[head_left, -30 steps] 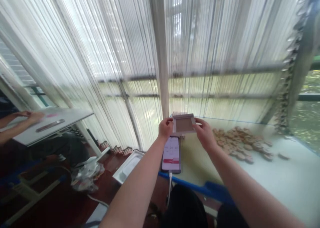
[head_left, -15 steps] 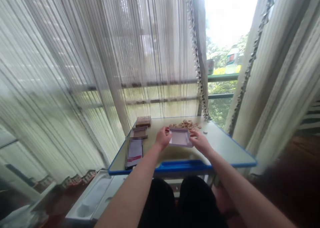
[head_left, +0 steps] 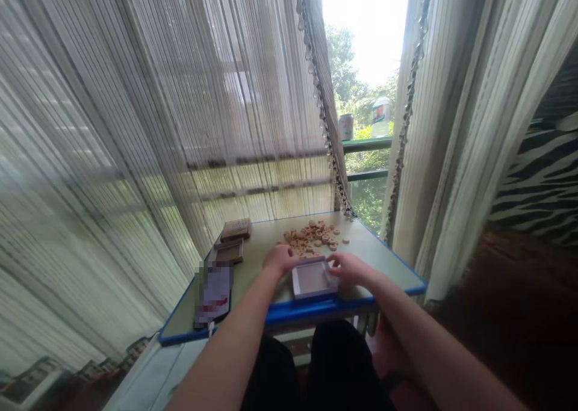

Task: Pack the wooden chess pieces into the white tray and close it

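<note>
A shallow pale box lies open side up at the table's front edge. Its inside is bare. My right hand is at the box's right wall, thumb and fingertips on its upper right part. Beside the upper left corner hovers my left hand, fingers loosely bent and seemingly off the box. Just beyond both hands, many small round wooden pieces lie in a loose heap, some stacked on others. The undersides of my left fingers are hidden.
On the table's left side lie a brown wooden box, a shallow open tray and a phone-like device, partly blurred out. Curtains hang behind. A can and a bottle stand on the window ledge.
The box has come down toward me to the table's front edge. My left hand has come away from its left side; my right hand stays at the right side. The view has turned right.
</note>
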Demonstrator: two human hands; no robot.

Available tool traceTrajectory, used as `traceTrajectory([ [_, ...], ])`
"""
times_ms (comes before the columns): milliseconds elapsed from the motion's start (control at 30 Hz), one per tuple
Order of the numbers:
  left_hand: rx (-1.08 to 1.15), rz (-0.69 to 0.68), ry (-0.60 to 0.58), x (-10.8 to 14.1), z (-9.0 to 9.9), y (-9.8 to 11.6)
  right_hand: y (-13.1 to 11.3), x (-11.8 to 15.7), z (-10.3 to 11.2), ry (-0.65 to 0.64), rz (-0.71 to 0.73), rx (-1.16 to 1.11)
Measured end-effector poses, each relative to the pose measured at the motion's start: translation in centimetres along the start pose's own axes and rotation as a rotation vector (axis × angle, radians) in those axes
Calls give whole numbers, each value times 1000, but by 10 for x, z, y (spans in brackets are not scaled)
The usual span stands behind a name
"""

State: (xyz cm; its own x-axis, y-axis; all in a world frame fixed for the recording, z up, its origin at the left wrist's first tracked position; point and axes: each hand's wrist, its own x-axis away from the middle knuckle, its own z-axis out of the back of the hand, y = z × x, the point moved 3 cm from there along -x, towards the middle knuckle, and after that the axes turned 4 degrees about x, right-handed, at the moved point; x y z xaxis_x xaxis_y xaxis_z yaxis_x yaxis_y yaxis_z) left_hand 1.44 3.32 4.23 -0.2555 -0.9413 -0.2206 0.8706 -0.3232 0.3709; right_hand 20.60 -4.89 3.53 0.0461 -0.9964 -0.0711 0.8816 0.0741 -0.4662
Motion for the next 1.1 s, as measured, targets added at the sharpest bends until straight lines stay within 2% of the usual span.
traceTrajectory([
  [133, 43, 41, 209, -18, 3, -10, 4, -28, 6, 49, 14, 42],
  [267, 105, -12, 368, -33, -2, -19, -1, -66, 6, 67, 112, 65],
  [400, 154, -14, 355, -41, -12, -32, -8, -98, 6, 84, 233, 85],
  [533, 261, 77, 386, -47, -19, -51, -7, -114, -6, -6, 174, 124],
  [633, 342, 205, 388, -51, -21, -60, -2, -110, -13, 49, 116, 135],
  [733, 346, 311, 336, -53, -22, -59, -1, -102, -14, 131, 134, 96],
  [900, 330, 304, 292, -51, -23, -50, 0, -99, -16, 0, 113, 152],
  [1000, 333, 301, 308, -51, -25, -52, 1, -101, -16, -18, 89, 136],
  [1100, 385, 364, 311, -54, -26, -58, 4, -104, -16, -28, 76, 138],
])
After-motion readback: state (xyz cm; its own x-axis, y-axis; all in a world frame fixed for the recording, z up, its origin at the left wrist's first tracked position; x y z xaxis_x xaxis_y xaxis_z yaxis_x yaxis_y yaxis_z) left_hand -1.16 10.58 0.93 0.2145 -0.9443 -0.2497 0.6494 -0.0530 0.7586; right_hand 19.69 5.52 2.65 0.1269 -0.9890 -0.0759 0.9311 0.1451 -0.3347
